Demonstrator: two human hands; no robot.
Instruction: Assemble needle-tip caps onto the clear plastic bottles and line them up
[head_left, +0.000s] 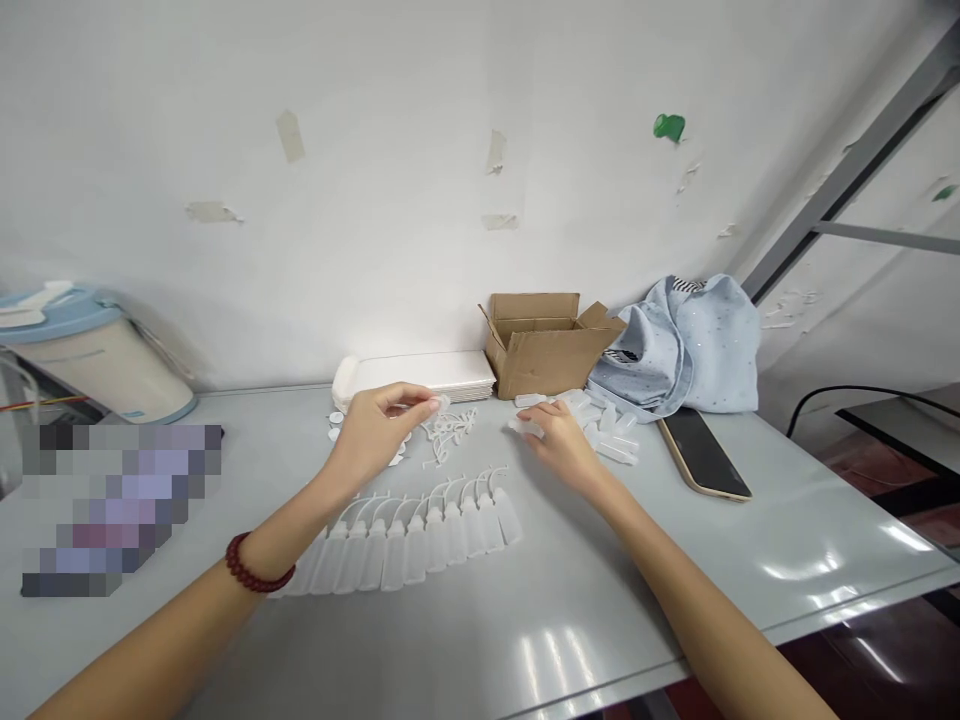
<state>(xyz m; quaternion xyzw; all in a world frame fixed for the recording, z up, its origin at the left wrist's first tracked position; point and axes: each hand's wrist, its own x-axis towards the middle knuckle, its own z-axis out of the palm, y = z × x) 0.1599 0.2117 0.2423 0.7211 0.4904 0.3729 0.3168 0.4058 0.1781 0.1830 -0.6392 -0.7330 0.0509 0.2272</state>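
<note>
My left hand [379,430] is closed in a pinch, thumb and forefinger on a small translucent white plastic piece [443,402]. Just beyond it lies a tangle of white plastic loop straps [452,428]. My right hand [561,442] has its fingers closed on a translucent plastic sleeve [523,427], partly hidden by the fingers. Beside that hand is a loose pile of similar sleeves [616,440]. In front of both hands runs a slanting row of flat translucent sleeves with straps [395,555]; my left forearm covers its left end.
Against the wall are a stack of white flat pieces [420,370] and an open cardboard box [551,362]. A blue cloth [712,345] and a phone [703,455] lie at the right. At the left stand a white and blue container [112,370] and a pixelated object [127,510].
</note>
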